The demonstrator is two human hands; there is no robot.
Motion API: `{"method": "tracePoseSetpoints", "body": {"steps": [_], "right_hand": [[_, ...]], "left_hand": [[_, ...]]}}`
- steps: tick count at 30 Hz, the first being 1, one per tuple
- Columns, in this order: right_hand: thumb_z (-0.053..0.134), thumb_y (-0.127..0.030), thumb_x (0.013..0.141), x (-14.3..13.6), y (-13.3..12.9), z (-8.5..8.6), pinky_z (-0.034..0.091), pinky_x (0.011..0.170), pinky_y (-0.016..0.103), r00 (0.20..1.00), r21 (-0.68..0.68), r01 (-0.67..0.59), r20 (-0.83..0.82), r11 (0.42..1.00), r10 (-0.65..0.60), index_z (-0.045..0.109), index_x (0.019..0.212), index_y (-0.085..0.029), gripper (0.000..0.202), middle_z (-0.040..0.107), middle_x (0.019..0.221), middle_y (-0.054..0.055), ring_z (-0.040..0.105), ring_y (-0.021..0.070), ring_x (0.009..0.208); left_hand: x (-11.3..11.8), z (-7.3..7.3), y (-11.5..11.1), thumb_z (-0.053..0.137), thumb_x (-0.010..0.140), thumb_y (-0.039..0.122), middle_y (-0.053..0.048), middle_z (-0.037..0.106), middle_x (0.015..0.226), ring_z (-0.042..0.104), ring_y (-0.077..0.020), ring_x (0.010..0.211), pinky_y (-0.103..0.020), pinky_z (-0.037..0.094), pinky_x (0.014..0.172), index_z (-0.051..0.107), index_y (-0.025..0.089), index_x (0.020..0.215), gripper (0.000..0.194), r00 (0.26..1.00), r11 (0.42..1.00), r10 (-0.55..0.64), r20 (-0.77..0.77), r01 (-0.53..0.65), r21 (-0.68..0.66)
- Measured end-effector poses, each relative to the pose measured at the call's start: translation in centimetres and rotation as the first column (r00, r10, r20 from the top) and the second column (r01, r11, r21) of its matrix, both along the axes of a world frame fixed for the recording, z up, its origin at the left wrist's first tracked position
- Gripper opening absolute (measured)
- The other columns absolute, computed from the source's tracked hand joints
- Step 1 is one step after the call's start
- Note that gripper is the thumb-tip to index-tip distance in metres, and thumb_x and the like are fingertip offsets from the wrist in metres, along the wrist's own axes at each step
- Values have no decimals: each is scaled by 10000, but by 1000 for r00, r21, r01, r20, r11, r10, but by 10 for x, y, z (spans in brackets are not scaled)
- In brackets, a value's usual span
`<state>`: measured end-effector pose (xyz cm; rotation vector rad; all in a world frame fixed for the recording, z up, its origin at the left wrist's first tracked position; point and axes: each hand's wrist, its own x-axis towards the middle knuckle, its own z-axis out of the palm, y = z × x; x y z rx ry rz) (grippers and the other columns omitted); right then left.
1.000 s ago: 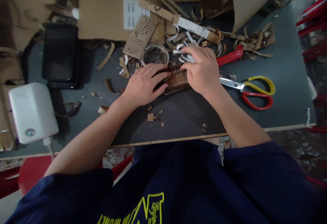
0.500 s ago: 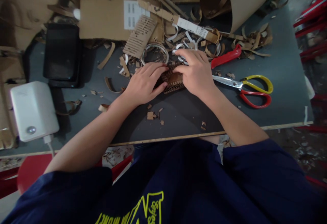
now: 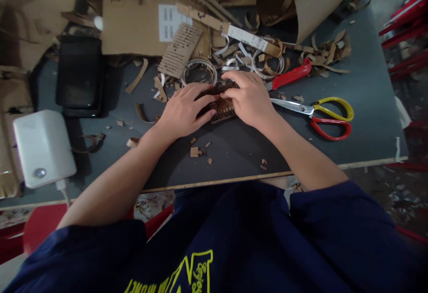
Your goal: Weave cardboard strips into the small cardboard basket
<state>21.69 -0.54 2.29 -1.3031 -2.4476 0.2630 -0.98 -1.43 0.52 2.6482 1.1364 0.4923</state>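
Note:
A small brown corrugated cardboard piece (image 3: 224,113), open in the middle with ridged edges, lies on the dark table between my hands. My left hand (image 3: 187,110) grips its left end, thumb at the near edge and fingers over the far side. My right hand (image 3: 250,100) is closed on the right end, its fingertips reaching into the middle, close to the left fingers. Both hands hide much of the piece. Just right of my right hand lie scissors (image 3: 312,109) with one yellow and one red handle, and a red-handled cutter (image 3: 291,75).
Tape rings (image 3: 199,72), a slotted cardboard strip (image 3: 180,50) and curled scraps lie beyond my hands. A cardboard tube (image 3: 307,3) is at the back right. To the left are a black phone-like device (image 3: 79,72) and a white power bank (image 3: 44,148) with a cable.
My right hand's fingers have shifted left over the cardboard piece, closer to my left fingers. The whole view has moved slightly; the tools and scraps lie as before.

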Motion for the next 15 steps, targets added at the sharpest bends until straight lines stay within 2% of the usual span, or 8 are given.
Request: {"method": "tracePoseSetpoints", "body": {"steps": [2, 4, 7, 11, 13, 15], "right_hand": [[357, -150, 968, 0, 0, -1, 380, 1172, 581, 1000, -13, -3, -3, 1000, 3, 716, 1151, -252, 415, 576, 1453, 56, 504, 327, 1372], [381, -161, 959, 1, 1, -1, 373, 1181, 571, 1000, -15, -20, -17, 1000, 20, 655, 1259, -256, 418, 555, 1479, 60, 488, 321, 1395], [506, -261, 932, 4, 2, -2, 342, 1201, 577, 998, -26, -59, -33, 998, 58, 474, 1459, -252, 528, 507, 1531, 94, 442, 338, 1438], [694, -417, 821, 10, 2, 0, 315, 1208, 596, 990, -80, -140, -23, 987, 139, 243, 1579, -261, 896, 503, 1527, 127, 438, 371, 1430], [709, -422, 799, 12, 2, 3, 343, 1190, 582, 982, -80, -185, -38, 979, 182, 234, 1577, -279, 923, 507, 1522, 113, 459, 365, 1409], [665, -395, 828, 13, 2, 4, 381, 1163, 553, 978, -48, -194, -84, 980, 190, 272, 1557, -282, 836, 528, 1497, 103, 484, 349, 1384]], "left_hand": [[0, 0, -1, 374, 982, 639, -138, 544, 1464, 488, -341, 1382, -519, 400, 1119, 547, 232, 1354, 578, 1000, 1000, -9, 17, 9, -4], [-1, -1, -2, 454, 894, 758, -156, 530, 1479, 471, -370, 1400, -540, 367, 1136, 441, 237, 1447, 760, 999, 1000, 4, 36, -5, 11], [-1, -5, -3, 596, 793, 786, -184, 529, 1471, 471, -409, 1392, -580, 343, 1134, 284, 237, 1528, 968, 996, 997, 69, 63, -71, 32], [-2, -6, -2, 666, 797, 676, -166, 574, 1408, 492, -409, 1362, -609, 363, 1115, 248, 268, 1517, 927, 989, 994, 97, 115, -103, 42], [-3, -4, -3, 676, 805, 619, -162, 568, 1405, 507, -397, 1347, -609, 377, 1116, 264, 270, 1499, 879, 985, 992, 96, 140, -106, 65], [-4, -1, -3, 667, 834, 563, -150, 549, 1424, 511, -369, 1349, -595, 399, 1124, 260, 271, 1494, 829, 983, 990, 61, 171, -81, 113]]}}
